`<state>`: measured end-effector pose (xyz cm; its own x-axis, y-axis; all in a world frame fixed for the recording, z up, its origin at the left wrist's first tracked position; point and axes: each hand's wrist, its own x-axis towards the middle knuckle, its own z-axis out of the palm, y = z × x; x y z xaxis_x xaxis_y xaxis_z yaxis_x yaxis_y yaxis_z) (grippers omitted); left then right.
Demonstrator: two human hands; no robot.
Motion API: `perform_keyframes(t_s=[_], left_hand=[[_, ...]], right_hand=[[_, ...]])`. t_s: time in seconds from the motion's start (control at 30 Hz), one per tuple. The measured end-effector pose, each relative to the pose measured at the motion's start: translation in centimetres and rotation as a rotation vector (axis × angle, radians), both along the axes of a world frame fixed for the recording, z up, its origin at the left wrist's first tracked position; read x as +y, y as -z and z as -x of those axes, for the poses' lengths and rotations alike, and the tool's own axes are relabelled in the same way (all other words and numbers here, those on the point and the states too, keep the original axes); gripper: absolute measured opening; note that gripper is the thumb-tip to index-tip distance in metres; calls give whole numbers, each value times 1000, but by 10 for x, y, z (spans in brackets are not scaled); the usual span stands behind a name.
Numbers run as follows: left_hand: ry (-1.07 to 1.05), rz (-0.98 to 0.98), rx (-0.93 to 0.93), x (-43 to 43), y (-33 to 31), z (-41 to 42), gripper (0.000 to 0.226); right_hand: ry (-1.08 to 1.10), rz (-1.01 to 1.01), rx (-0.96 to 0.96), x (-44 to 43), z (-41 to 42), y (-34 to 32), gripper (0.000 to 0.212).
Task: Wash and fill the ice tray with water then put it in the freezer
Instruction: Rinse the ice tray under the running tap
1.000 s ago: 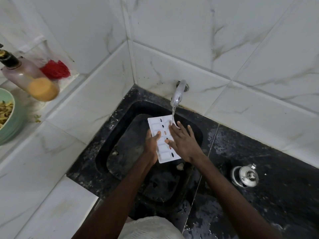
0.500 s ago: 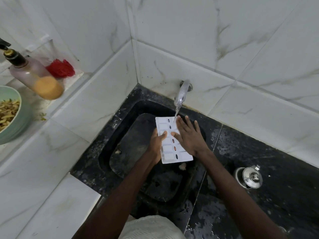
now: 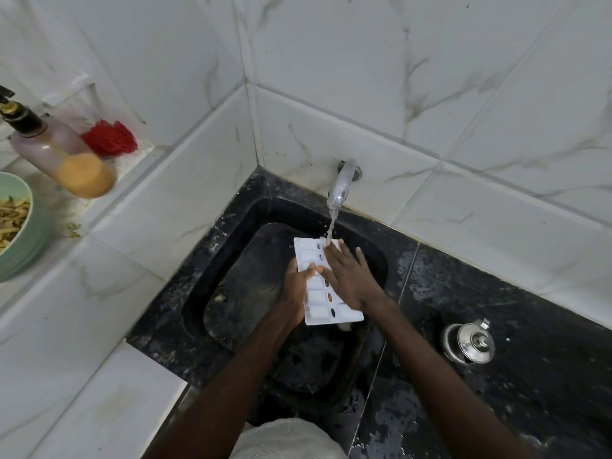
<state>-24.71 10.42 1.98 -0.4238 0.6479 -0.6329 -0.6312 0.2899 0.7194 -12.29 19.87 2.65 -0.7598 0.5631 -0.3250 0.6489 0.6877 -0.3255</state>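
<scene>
The white plastic ice tray [image 3: 323, 286] sits mid-frame over the black stone sink [image 3: 212, 260], under the running metal tap [image 3: 341, 187]. My left hand [image 3: 294, 286] grips its edge; my right hand [image 3: 351, 279] lies flat, fingers [image 3: 334, 256] straight. I should rub every pocket while tilting the tray so water drains.

A black stone counter [image 3: 530, 376], wet and speckled, is set into a corner of white marbled tile. A black sink [image 3: 238, 260] is sunk into it, and a steel pot [image 3: 468, 342] with a knobbed lid is stood on the counter to the right of the sink. To the left, a higher white ledge [image 3: 82, 276] is seen, on which a pump bottle [image 3: 56, 154], a red scrubber [image 3: 109, 137] and a green bowl [image 3: 20, 233] of food are kept.
</scene>
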Motion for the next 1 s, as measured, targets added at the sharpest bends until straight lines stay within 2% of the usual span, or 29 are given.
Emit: perform_keyframes(t_s=[0.13, 0.23, 0.33, 0.47, 0.53, 0.57, 0.63, 0.67, 0.73, 0.83, 1.0], left_hand=[[-210, 9, 26, 4, 2, 4, 32], [-264, 38, 49, 4, 4, 13, 34], [-301, 11, -6, 4, 4, 18, 37], [-322, 64, -5, 6, 0, 21, 45], [-346, 36, -20, 5, -7, 23, 30], [-316, 23, -60, 3, -11, 25, 30], [-217, -84, -103, 1, -16, 30, 55], [-212, -140, -82, -1, -13, 33, 60], [-216, -212, -95, -7, -18, 37, 66], [-207, -208, -98, -18, -28, 46, 92], [-242, -177, -264, -25, -36, 57, 99]], right_hand=[[1, 150, 54, -18, 2, 1, 66], [50, 237, 145, -29, 5, 4, 66], [50, 257, 222, -40, 9, 8, 79], [21, 210, 202, -51, 11, 8, 97], [22, 170, 182, -52, 9, 8, 83], [19, 141, 180, -52, 7, 9, 73], [22, 78, 207, -53, 5, 10, 62], [27, 46, 220, -51, 4, 10, 61], [47, -15, 260, -46, 2, 11, 64], [76, -107, 345, -33, -2, 18, 70], [199, -121, 433, -22, -6, 12, 48]])
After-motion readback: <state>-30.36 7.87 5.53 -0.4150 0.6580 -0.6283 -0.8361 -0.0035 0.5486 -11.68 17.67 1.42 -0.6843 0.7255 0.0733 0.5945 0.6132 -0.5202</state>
